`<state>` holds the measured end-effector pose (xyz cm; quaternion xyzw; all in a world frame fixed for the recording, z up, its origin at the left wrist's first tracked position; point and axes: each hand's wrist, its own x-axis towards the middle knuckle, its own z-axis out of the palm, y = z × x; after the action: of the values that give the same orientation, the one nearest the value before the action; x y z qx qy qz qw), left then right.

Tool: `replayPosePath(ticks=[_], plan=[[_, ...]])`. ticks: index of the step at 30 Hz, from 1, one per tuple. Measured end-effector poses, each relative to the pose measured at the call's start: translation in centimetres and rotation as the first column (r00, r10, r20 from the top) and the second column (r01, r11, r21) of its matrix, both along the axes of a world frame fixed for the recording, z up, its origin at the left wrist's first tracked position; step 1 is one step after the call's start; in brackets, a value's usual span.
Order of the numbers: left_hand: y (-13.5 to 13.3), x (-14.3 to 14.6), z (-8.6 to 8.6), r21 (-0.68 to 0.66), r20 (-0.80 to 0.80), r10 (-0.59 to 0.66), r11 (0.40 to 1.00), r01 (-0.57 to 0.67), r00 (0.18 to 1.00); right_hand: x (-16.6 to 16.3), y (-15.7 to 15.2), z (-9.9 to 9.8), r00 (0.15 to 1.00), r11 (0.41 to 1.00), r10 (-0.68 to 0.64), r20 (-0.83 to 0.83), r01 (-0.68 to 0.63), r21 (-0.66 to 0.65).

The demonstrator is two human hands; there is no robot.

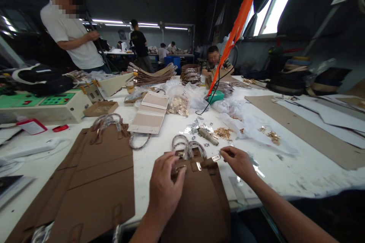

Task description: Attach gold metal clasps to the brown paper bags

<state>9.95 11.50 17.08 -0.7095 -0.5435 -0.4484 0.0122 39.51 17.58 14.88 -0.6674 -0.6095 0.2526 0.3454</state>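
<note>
A brown leather bag [199, 201] with plastic-wrapped handles [186, 145] lies flat in front of me on the white table [299, 167]. My left hand [165, 186] presses on the bag's top edge, fingers curled on a small metal clasp there. My right hand [238, 161] pinches a small silver metal fitting [216, 157] at the bag's upper right corner. Loose gold and silver fittings [224, 133] lie just beyond the bag.
A stack of brown bag panels [94, 182] lies at left. Beyond are beige panels [149, 115], clear bags of hardware [179, 102], a green-topped machine [42, 104], cardboard sheets [308, 129] and an orange strap [239, 22]. A person in a white shirt [74, 38] stands at back left; others work farther back.
</note>
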Motion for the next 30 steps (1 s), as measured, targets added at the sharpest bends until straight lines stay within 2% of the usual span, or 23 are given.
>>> replayPosePath(ticks=[1,3,6,8,10,13,19,25,30], plan=[[-0.8,-0.8,-1.1,-0.006,0.036,0.073,0.997,-0.073,0.997,0.8,1.0,-0.4,0.998,1.000,-0.005,0.070,0.005,0.008],[-1.9,-2.2,-3.7,-0.147,0.106,0.190,0.974,-0.174,0.976,2.0,3.2,-1.0,0.981,1.000,-0.012,0.195,0.007,0.027],[-2.5,-3.5,-6.9,-0.418,0.174,0.259,0.893,-0.167,0.950,2.6,6.5,-1.8,0.950,0.999,-0.029,0.311,0.015,0.046],[-2.4,-3.7,-7.9,-0.485,0.181,0.262,0.862,-0.145,0.948,2.5,8.3,-2.3,0.929,0.999,-0.031,0.368,0.014,0.050],[-2.1,-3.7,-8.0,-0.492,0.163,0.264,0.857,-0.154,0.951,2.2,9.7,-2.6,0.905,0.999,-0.005,0.425,-0.013,0.040],[-1.7,-3.4,-7.1,-0.498,0.114,0.251,0.852,-0.163,0.961,1.9,11.2,-3.0,0.867,0.998,0.059,0.495,-0.061,-0.013],[-1.6,-3.1,-5.7,-0.488,0.063,0.243,0.853,-0.183,0.968,2.7,12.6,-2.6,0.791,0.984,0.178,0.585,-0.140,-0.111],[-2.4,-3.0,-4.6,-0.632,0.060,0.259,0.757,-0.164,0.964,2.8,12.1,-2.5,0.784,0.984,0.177,0.595,-0.144,-0.103],[-3.1,-3.3,-3.8,-0.761,0.083,0.285,0.637,-0.124,0.955,2.5,11.5,-2.3,0.874,0.994,0.099,0.475,-0.105,-0.013]])
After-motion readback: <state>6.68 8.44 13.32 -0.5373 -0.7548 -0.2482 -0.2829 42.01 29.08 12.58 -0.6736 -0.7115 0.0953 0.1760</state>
